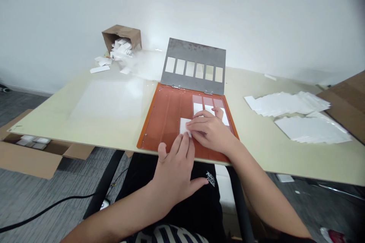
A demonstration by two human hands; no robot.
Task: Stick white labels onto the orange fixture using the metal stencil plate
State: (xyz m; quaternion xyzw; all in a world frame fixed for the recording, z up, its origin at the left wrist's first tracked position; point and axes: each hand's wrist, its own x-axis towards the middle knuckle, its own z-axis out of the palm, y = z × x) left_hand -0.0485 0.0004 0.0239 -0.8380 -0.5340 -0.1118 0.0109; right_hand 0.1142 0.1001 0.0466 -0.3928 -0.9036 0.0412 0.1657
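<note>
A white card [184,124] lies in a slot of the orange board [171,112], which has a hinged grey metal plate [196,53] raised at its back edge. My right hand [211,131] reaches in from the right, its fingers drawn together on the card and its little finger lifted. From the front, my left hand [176,167] touches the card's near edge with its fingertips. Its fingers are stretched out and its thumb points away to the right. More white cards [197,108] sit in slots at the board's right, partly hidden behind my right hand.
Fanned stacks of white sheets [288,103] lie at the table's right beside a cardboard box [348,100]. A tipped brown box [122,32] spills white pieces at the back left. Below the table's left edge stands an open carton [31,157].
</note>
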